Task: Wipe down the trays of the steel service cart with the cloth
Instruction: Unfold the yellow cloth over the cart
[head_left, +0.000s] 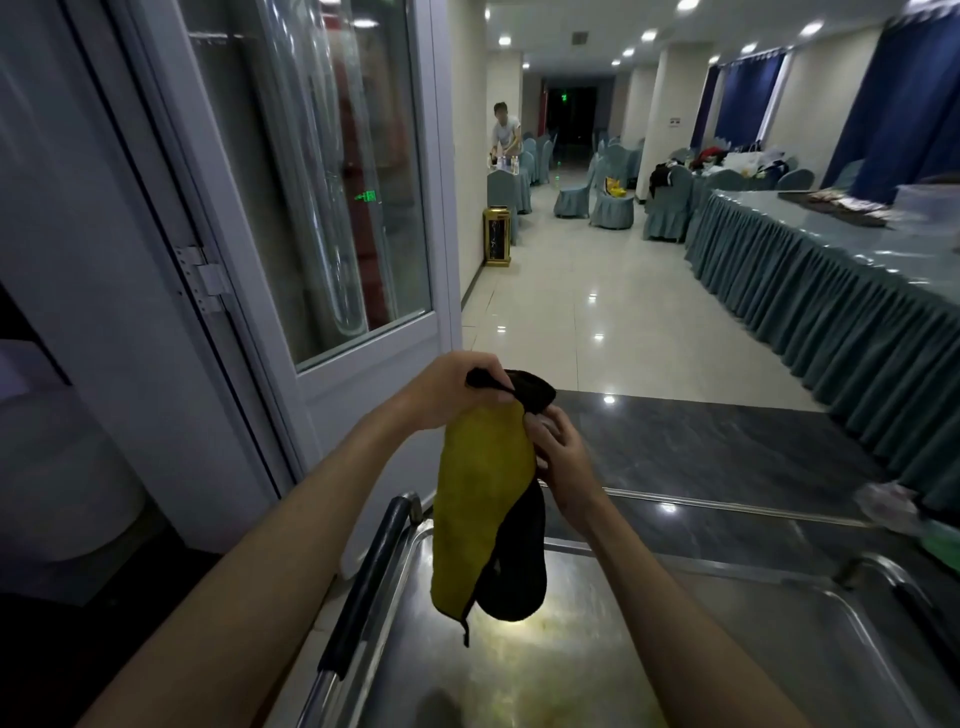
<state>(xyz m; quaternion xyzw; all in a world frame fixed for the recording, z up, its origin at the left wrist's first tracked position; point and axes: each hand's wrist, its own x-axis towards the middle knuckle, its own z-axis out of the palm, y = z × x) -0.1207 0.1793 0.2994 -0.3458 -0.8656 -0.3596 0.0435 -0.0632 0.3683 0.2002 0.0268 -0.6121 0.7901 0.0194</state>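
We held the yellow-and-black cloth (485, 499) above the cart's top tray (727, 649), left hand (447, 389) and right hand (563, 457) fingers pinching its upper edge.

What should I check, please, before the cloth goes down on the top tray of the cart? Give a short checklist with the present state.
1. Cloth held: ok, left hand and right hand both grip its top edge.
2. Cloth off the tray: ok, it hangs above the top tray.
3. Cloth folded into a pad: not ok, it hangs loose.
4. Tray free of objects: ok in the visible part.
5. Tray needs wiping: ok, yellowish smears show.
6. Lower trays: cannot tell, hidden.
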